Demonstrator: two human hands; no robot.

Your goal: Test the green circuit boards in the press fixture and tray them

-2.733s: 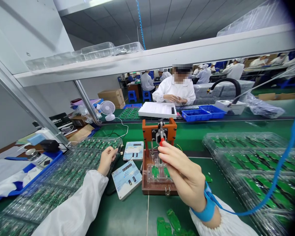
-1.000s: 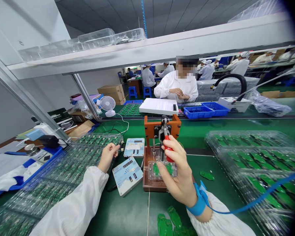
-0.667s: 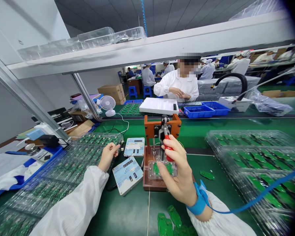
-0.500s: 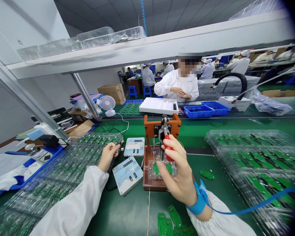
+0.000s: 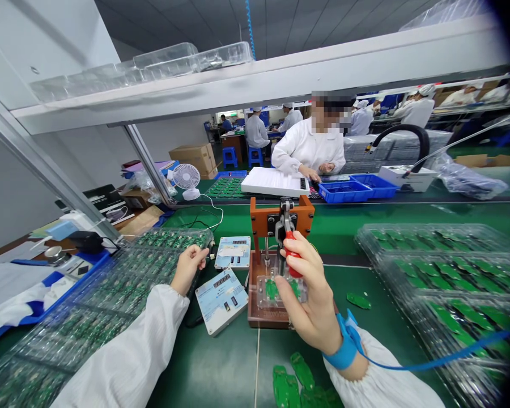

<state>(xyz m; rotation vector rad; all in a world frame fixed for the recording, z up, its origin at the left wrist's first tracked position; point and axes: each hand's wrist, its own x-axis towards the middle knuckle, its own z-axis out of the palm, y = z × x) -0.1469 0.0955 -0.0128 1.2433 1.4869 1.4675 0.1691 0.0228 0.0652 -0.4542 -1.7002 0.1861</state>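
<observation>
Right hand is curled onto the red handle of the orange press, center of the frame: fingers hooked over it, thumb sticking out apart to the left. By the thumb tip I can see green board in the clear holder above the brown base. Left hand sits left of center with fingertips together, right by the tray edge; can't tell from my end if they touch. Two display boxes lie between it and the press. Loose boards lie bottom center, with more trays at the right, and someone in white works upper center, near blue bins.
</observation>
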